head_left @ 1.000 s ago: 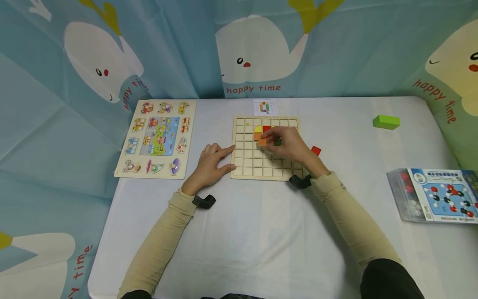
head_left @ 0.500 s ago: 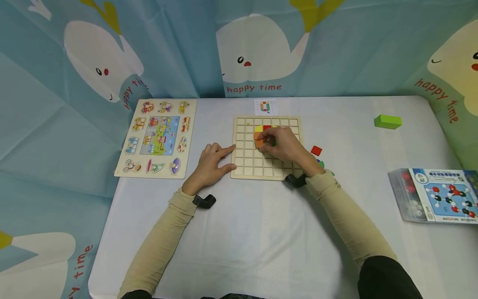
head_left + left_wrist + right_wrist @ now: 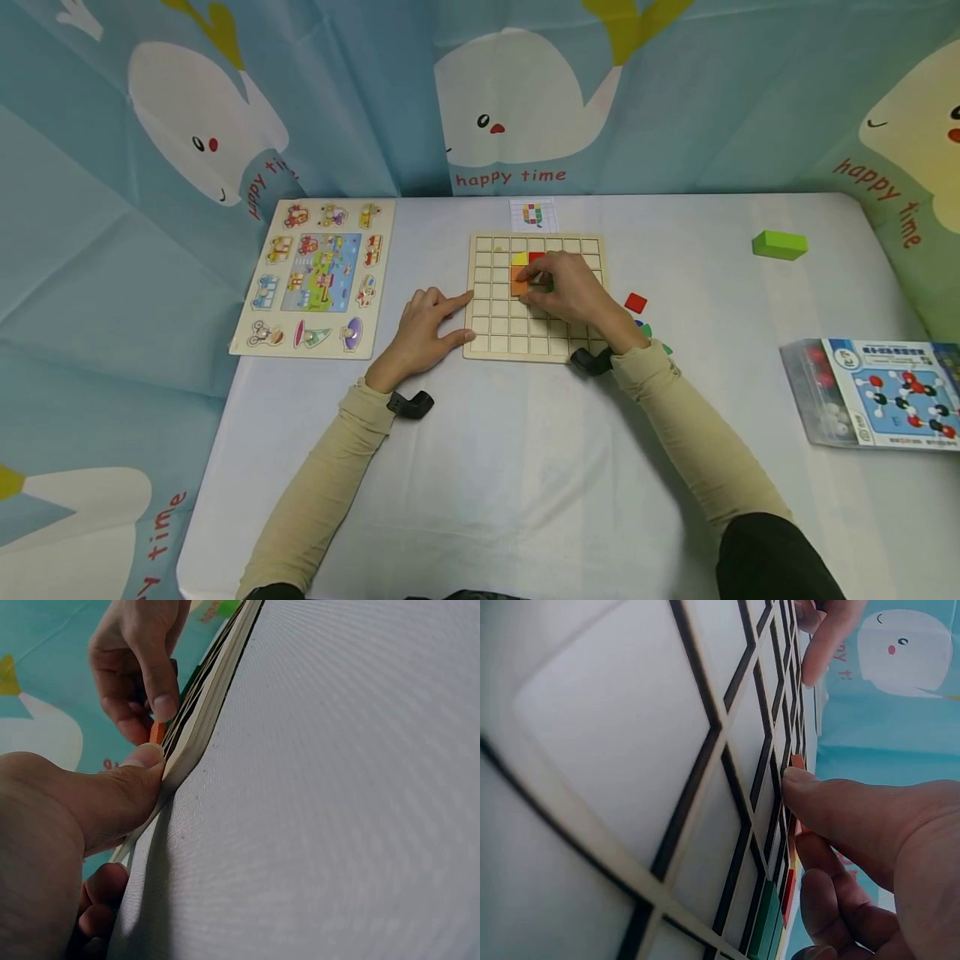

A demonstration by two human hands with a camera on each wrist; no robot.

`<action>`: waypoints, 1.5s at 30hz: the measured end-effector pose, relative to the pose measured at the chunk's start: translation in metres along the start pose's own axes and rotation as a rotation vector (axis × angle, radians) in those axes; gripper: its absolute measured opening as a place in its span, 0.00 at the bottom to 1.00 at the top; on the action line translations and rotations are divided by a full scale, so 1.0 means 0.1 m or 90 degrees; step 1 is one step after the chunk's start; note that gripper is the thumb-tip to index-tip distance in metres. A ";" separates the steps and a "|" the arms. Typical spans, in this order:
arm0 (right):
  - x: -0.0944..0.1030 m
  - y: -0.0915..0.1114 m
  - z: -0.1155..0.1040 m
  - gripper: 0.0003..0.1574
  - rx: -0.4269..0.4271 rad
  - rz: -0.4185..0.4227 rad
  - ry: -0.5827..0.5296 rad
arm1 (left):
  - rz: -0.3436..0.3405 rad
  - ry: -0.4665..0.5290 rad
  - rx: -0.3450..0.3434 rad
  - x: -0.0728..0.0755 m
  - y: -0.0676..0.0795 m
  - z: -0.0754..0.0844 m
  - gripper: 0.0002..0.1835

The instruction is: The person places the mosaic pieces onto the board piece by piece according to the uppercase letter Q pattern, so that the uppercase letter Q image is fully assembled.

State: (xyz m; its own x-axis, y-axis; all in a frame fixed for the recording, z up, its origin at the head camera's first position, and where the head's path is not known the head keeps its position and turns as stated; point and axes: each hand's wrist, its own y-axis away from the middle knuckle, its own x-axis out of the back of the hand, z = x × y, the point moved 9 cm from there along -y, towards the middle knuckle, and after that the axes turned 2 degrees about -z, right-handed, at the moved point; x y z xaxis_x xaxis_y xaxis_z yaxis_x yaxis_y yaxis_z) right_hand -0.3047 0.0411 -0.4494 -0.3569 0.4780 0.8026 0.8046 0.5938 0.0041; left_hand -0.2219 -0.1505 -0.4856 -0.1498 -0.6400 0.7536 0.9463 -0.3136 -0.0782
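A wooden grid board (image 3: 491, 322) lies on the white table. My right hand (image 3: 570, 287) is over its middle, thumb and fingers pinching an orange square tile (image 3: 518, 289) at a cell. That tile sits directly below another orange tile (image 3: 516, 272). A yellow tile (image 3: 519, 259) and a red tile (image 3: 536, 257) are in the row above; green tiles (image 3: 763, 919) show beside them in the right wrist view, and my hand hides part of the group. My left hand (image 3: 423, 333) rests at the board's left edge, index finger and thumb extended against it.
Behind the board lies a pattern card (image 3: 532, 216). Loose tiles, including a red one (image 3: 636, 303), lie to its right. A picture puzzle board (image 3: 322, 333) stands left, a green block (image 3: 779, 245) far right, and a boxed molecule set (image 3: 873, 392) at the right edge.
My right hand has moved slightly left and brought the orange tile down against the cell below the other orange tile. The left hand has stayed in place.
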 end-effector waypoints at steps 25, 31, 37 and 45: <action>0.00 -0.02 -0.03 0.11 0.008 0.007 0.018 | 0.004 -0.001 -0.001 0.02 0.00 0.03 0.36; -0.01 -0.02 -0.03 0.11 0.010 0.004 0.026 | 0.002 0.001 0.000 0.01 0.01 0.02 0.36; 0.05 0.06 -0.05 0.12 0.045 0.006 0.016 | 0.001 0.002 -0.003 -0.01 0.01 0.03 0.36; 0.33 0.28 0.08 0.13 0.047 0.046 -0.033 | 0.004 0.005 -0.001 0.01 0.02 0.04 0.36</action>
State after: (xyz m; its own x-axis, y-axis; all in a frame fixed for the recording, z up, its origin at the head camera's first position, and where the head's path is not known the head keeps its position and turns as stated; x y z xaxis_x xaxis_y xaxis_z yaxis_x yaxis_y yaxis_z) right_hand -0.2980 0.0787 -0.4274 -0.3241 0.5529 0.7676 0.7928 0.6014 -0.0985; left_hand -0.2189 -0.1488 -0.4822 -0.1467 -0.6475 0.7478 0.9467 -0.3110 -0.0836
